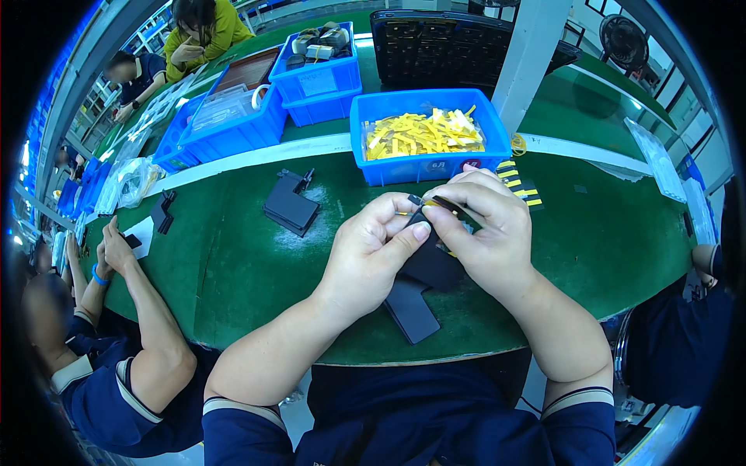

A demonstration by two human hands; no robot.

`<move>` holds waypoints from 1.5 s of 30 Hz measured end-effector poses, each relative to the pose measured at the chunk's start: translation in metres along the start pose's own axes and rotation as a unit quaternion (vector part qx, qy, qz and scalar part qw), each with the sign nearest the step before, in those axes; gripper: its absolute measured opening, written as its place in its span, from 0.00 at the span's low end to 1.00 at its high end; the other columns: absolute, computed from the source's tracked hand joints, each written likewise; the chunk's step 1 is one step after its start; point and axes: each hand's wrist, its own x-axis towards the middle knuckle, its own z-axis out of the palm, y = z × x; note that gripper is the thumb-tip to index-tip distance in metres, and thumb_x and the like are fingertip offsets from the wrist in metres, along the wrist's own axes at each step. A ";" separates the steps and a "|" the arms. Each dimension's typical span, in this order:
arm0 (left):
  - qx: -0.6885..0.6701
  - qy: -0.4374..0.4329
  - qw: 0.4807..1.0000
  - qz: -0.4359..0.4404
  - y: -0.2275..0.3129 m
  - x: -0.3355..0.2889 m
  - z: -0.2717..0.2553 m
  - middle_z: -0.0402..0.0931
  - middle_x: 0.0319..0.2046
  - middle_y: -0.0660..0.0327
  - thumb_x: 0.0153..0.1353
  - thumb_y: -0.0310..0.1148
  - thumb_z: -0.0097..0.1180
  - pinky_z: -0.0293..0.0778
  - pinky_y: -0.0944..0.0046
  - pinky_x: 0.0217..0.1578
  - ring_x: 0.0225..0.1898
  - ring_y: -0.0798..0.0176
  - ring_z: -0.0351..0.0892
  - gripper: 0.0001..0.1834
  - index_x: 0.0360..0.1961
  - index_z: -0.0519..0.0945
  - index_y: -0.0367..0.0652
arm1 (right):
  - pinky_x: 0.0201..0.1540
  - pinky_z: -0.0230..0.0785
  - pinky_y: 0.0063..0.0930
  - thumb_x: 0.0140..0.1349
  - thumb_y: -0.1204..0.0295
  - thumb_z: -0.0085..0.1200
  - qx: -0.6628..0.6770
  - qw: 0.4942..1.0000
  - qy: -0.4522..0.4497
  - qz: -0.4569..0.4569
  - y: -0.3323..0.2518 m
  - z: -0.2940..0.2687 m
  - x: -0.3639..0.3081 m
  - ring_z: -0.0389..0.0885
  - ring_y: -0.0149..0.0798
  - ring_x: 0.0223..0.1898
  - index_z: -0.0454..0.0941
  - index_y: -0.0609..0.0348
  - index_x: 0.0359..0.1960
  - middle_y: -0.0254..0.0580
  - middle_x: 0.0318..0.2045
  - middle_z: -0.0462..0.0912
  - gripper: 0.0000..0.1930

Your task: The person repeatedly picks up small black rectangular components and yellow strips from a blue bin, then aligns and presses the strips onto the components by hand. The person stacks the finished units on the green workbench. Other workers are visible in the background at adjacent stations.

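Observation:
Above the table's front half, my left hand (371, 247) pinches the narrow end of a flat black part (432, 260) between thumb and fingers. My right hand (486, 221) is closed at the same end, with a small dark strip with a yellow edge (441, 203) between thumb and forefinger. The fingers partly cover where strip and part meet, so I cannot tell whether they are joined. Below my hands another black L-shaped part (412, 311) lies on the green table (241, 256). A small stack of similar black parts (291, 203) lies to the left.
A blue bin of yellow strips (426, 133) stands just beyond my hands, with a black-and-yellow striped sheet (519, 185) at its right. More blue bins (233, 124) stand at the back left. A co-worker's hands (115, 250) are at the left table edge. A grey post (532, 66) rises behind.

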 end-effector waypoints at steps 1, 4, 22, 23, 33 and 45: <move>0.047 -0.004 0.999 -0.005 0.001 -0.001 0.000 0.78 0.38 0.58 0.63 0.25 0.48 0.69 0.72 0.42 0.39 0.72 0.75 0.09 0.44 0.69 0.36 | 0.32 0.67 0.30 0.43 0.79 0.62 -0.002 1.000 -0.001 -0.001 0.002 0.002 -0.001 0.76 0.41 0.27 0.78 0.62 0.29 0.42 0.23 0.78 0.09; 0.157 -0.016 0.987 -0.014 0.010 -0.003 0.001 0.76 0.40 0.59 0.62 0.23 0.48 0.68 0.72 0.44 0.42 0.73 0.73 0.12 0.47 0.67 0.36 | 0.32 0.67 0.31 0.46 0.79 0.62 -0.009 1.000 -0.025 0.012 0.003 -0.001 0.000 0.76 0.43 0.27 0.78 0.62 0.30 0.42 0.23 0.77 0.09; 0.026 0.001 1.000 -0.018 0.013 0.001 -0.007 0.78 0.38 0.55 0.62 0.24 0.49 0.70 0.70 0.45 0.40 0.69 0.76 0.11 0.45 0.69 0.34 | 0.43 0.68 0.33 0.40 0.81 0.61 -0.051 0.993 -0.051 -0.091 -0.001 -0.024 0.015 0.76 0.44 0.40 0.79 0.60 0.27 0.42 0.34 0.78 0.09; 0.024 -0.003 1.000 -0.019 0.013 0.001 -0.008 0.78 0.38 0.56 0.61 0.24 0.49 0.70 0.70 0.44 0.39 0.69 0.76 0.10 0.44 0.69 0.34 | 0.44 0.68 0.33 0.40 0.80 0.61 -0.049 0.992 -0.056 -0.102 0.002 -0.026 0.016 0.76 0.44 0.41 0.79 0.60 0.25 0.41 0.35 0.79 0.08; 0.120 0.002 0.991 0.068 0.006 0.007 -0.013 0.76 0.41 0.57 0.58 0.24 0.55 0.69 0.67 0.47 0.43 0.69 0.74 0.09 0.40 0.73 0.36 | 0.31 0.64 0.18 0.53 0.75 0.58 0.207 0.929 -0.097 0.292 0.016 -0.034 0.017 0.72 0.22 0.26 0.78 0.62 0.26 0.30 0.22 0.77 0.04; 0.104 0.089 0.989 0.055 0.003 0.003 -0.007 0.74 0.38 0.62 0.57 0.21 0.56 0.70 0.71 0.44 0.41 0.72 0.73 0.10 0.40 0.73 0.35 | 0.36 0.70 0.29 0.46 0.82 0.59 -0.137 0.984 0.067 -0.094 -0.009 -0.020 0.010 0.78 0.40 0.31 0.78 0.64 0.32 0.44 0.29 0.77 0.09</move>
